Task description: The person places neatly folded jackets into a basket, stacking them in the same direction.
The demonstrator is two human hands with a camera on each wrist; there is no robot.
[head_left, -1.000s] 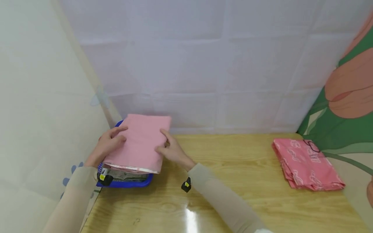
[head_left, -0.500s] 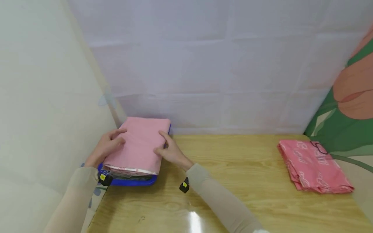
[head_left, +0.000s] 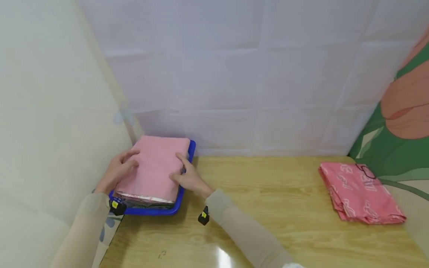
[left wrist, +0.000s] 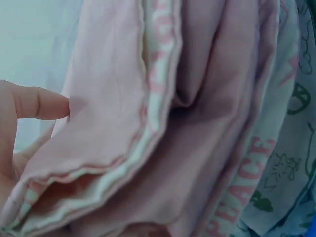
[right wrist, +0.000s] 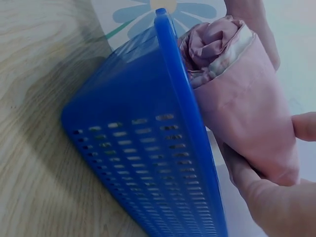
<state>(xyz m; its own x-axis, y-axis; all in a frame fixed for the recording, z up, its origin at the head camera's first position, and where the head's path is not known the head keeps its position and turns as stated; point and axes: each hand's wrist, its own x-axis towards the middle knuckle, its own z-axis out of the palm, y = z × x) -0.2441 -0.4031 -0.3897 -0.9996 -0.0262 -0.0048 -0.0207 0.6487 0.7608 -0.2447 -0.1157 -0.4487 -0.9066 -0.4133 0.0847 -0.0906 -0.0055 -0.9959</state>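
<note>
A folded plain pink cloth (head_left: pixel 155 165) with a white-and-pink printed inner side sits at the mouth of a blue plastic basket (head_left: pixel 189 150). My left hand (head_left: pixel 118 171) grips its left edge, thumb on top. On the opposite edge my right hand (head_left: pixel 192 179) holds it, thumb on top and other fingers beneath, as the right wrist view shows. That view has the cloth's thick folded side (right wrist: pixel 252 103) bulging above the basket's rim. Under it in the left wrist view lies a white cloth with green print (left wrist: pixel 284 182). The basket's floor is hidden.
A folded pink cloth with white print (head_left: pixel 360 193) lies at the right of the wooden table (head_left: pixel 261 193). White sheeting (head_left: pixel 228 74) hangs behind, with a pale sheet (head_left: pixel 50 93) close along the basket's left side. A green floral sheet (head_left: pixel 402 156) borders the right.
Both hands have lowered the pink cloth into the basket's mouth and shifted it slightly left. More of the basket's right rim shows now. Both hands keep their hold.
</note>
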